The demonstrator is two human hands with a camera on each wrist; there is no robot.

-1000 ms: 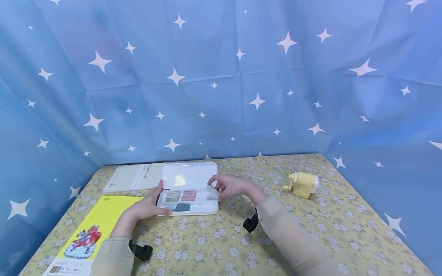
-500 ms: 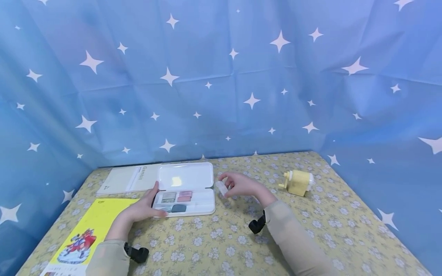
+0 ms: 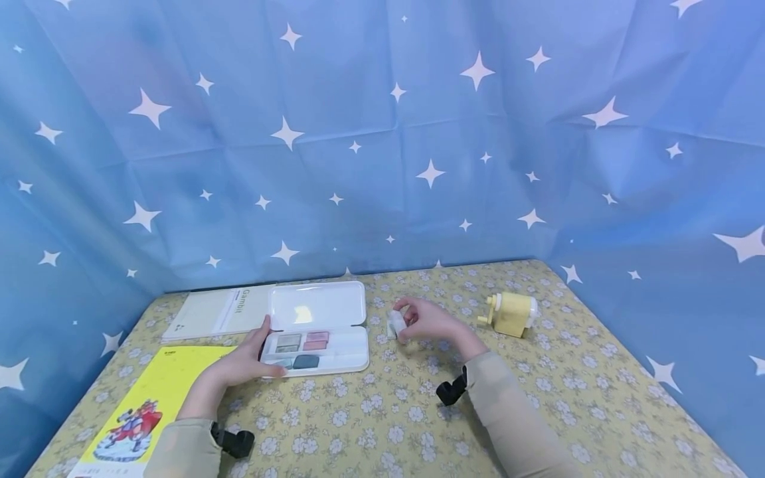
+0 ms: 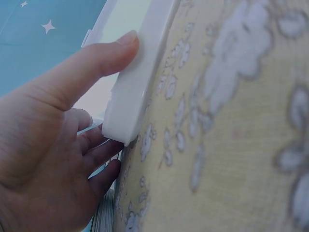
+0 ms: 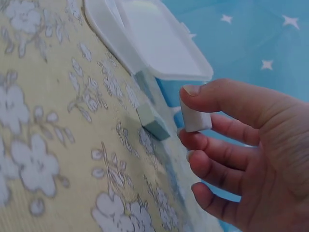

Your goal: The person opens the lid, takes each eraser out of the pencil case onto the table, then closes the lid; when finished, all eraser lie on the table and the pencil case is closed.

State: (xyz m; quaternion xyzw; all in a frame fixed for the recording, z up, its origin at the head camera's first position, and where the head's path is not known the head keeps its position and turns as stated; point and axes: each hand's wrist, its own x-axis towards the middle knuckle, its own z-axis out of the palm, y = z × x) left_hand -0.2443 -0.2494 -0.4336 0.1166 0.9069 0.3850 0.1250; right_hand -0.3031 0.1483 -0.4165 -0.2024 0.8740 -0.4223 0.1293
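A white hinged paint box (image 3: 349, 362) lies unfolded on the table, with grey, pink and dark blocks (image 3: 306, 361) in its compartments. My left hand (image 3: 239, 365) holds the box's left end. In the left wrist view its thumb (image 4: 116, 55) presses on the front wall while the other fingers lie round the end. To the right of the box, my right hand (image 3: 427, 320) pinches a small white block (image 5: 195, 116) between thumb and fingers, above the table. A pale green block (image 5: 152, 121) sits on the cloth just beneath and beside it.
A yellow crank pencil sharpener (image 3: 512, 314) stands to the right. Behind the left hand is a pale "Gambit" pad (image 3: 218, 311), partly under the box lid. The yellow picture book (image 3: 149, 398) lies at the left. A blue star curtain (image 3: 382, 133) hangs behind the table.
My right hand has moved right, away from the paint box, carrying the white block. A pale green block now shows on the cloth by it. The left hand keeps its hold.
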